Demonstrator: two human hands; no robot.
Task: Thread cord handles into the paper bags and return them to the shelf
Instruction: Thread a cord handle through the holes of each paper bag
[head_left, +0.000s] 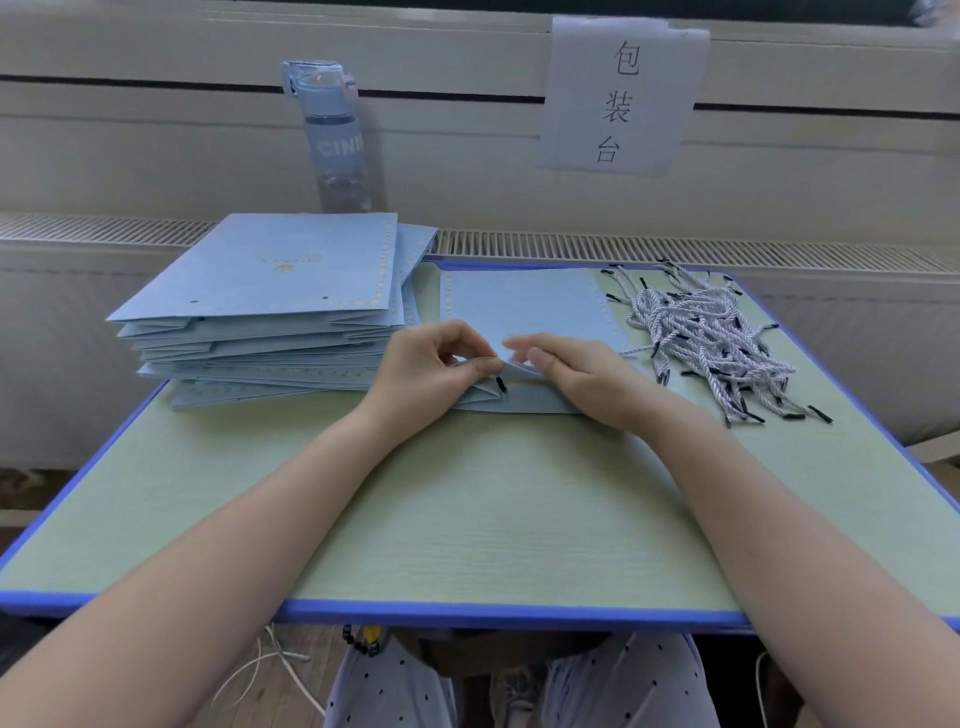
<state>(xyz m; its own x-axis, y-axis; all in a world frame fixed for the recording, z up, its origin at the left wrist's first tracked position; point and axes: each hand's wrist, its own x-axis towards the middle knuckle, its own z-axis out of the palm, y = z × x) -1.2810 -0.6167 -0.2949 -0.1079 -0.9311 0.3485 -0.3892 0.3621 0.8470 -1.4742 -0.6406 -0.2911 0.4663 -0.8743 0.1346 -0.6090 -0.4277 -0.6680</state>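
Observation:
A flat light-blue paper bag lies in the middle of the table, its open top edge toward me. My left hand pinches the near corner of the bag's top flap, where the black tip of a cord sticks out through the paper. My right hand holds the lifted flap just to the right of that tip. A stack of flat blue bags sits at the left. A pile of white-and-grey twisted cords with black tips lies at the right.
A translucent water bottle stands behind the stack against the wall. A paper sign hangs on the wall. The green table has a blue rim. My knees show below its front edge.

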